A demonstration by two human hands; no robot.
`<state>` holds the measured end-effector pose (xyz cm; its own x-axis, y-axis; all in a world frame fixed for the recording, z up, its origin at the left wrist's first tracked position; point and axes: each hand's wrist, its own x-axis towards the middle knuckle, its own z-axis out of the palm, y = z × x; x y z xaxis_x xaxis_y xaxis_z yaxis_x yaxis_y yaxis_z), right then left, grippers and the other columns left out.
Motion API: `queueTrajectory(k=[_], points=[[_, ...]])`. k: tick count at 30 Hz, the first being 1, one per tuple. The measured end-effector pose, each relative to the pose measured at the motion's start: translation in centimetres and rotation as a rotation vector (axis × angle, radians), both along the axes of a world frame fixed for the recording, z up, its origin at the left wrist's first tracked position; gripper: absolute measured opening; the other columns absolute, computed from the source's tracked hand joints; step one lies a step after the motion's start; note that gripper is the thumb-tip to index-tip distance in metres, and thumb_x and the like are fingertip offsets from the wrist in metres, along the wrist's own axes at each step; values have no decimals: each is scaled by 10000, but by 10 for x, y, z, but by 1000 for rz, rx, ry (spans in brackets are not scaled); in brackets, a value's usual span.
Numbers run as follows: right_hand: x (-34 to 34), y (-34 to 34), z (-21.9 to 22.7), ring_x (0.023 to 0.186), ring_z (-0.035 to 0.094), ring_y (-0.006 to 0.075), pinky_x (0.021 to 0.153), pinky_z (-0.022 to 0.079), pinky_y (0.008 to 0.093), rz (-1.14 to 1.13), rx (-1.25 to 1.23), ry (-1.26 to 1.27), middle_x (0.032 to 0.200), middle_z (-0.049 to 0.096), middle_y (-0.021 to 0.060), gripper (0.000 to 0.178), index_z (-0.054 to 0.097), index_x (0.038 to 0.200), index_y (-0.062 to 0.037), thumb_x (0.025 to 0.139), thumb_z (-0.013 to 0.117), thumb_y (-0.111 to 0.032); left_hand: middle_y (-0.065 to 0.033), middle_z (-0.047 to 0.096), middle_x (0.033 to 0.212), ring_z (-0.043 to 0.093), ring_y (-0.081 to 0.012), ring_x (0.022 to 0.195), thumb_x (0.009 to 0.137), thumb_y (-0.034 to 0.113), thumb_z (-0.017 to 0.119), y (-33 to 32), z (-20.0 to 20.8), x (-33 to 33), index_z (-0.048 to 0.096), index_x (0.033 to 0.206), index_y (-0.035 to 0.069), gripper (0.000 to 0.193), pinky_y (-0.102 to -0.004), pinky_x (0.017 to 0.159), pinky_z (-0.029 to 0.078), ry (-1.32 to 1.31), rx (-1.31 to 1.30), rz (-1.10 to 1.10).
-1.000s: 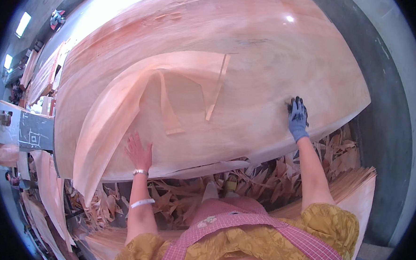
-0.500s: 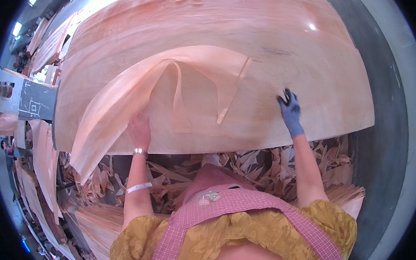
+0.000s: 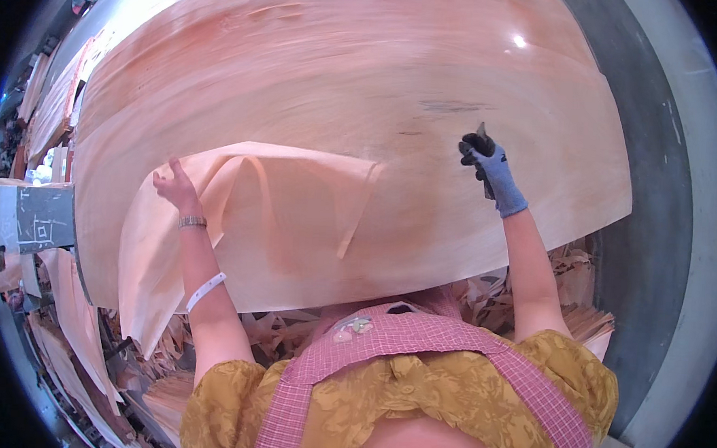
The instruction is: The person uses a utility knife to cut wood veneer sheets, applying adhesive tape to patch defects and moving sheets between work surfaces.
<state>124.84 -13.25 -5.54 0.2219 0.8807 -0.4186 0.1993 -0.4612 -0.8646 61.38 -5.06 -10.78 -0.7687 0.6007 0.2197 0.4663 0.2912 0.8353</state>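
Note:
A large, pale wood veneer sheet [image 3: 422, 252] lies spread before me. On its left part rests a loose, folded piece of thin veneer [image 3: 288, 172], its torn end hanging past the near edge. My left hand [image 3: 179, 190], bare, is over the upper left side of this piece. Its fingers are partly stretched and apart, with nothing visibly gripped. My right hand [image 3: 491, 170], in a blue and black glove, is closed around a knife [image 3: 482, 129]. The dark, pointed tip sticks out above the fist, near dark marks [image 3: 454, 107] on the large sheet.
Torn veneer scraps [image 3: 484, 299] lie below the near edge. At the lower right is a stack of veneer [image 3: 592, 334]. More long veneer strips [image 3: 74, 314] hang at the left, beside a grey, marked panel [image 3: 47, 216]. A grey surface [image 3: 644, 263] borders the right side.
My left hand has moved up and left, off the near part of the sheet. The loose veneer piece has sunk lower and flatter. My right hand has moved slightly left, the knife now showing clearly.

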Motion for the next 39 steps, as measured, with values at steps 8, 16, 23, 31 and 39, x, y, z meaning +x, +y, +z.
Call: queueTrajectory(k=[8, 16, 23, 31, 39], points=[[-139, 2, -5, 1122, 581, 264, 872, 518, 373, 570, 337, -8, 1231, 553, 145, 777, 503, 1363, -60, 731, 849, -351, -305, 392, 1443, 390, -399, 1344, 919, 356, 591, 38, -8, 68, 351, 1391, -116, 709, -428, 1114, 318, -73, -17, -81], [-143, 15, -38, 1042, 565, 314, 840, 516, 406, 862, 457, -147, 1213, 525, 163, 792, 457, 1406, -106, 741, 811, -349, -297, 496, 1372, 475, -367, 1301, 874, 379, 614, 46, 25, 107, 422, 1358, -109, 713, -389, 1071, 376, -99, -219, -44], [-195, 22, -40, 1002, 575, 335, 780, 534, 455, 825, 684, -323, 1068, 573, 126, 520, 539, 1279, -99, 807, 714, -230, -271, 547, 1326, 556, -357, 1210, 892, 396, 588, 44, 47, 118, 443, 1369, -69, 682, -399, 1020, 430, -49, -317, -61], [-10, 82, 32, 690, 486, 48, 585, 405, 246, 408, -28, 377, 774, 594, -59, 282, 703, 1021, 1, 901, 692, -254, -188, 466, 1428, 479, -310, 1279, 974, 285, 474, -1, 45, 283, 446, 1379, 56, 465, -448, 1073, 351, -169, 105, -401], [169, 115, 11, 629, 476, 49, 544, 382, 226, 242, -152, -62, 739, 580, -51, 311, 706, 970, -44, 838, 751, -322, -83, 427, 1488, 341, -344, 1393, 940, 340, 564, 10, -3, 449, 430, 1445, 153, 555, -514, 1152, 213, 555, -195, -783]])
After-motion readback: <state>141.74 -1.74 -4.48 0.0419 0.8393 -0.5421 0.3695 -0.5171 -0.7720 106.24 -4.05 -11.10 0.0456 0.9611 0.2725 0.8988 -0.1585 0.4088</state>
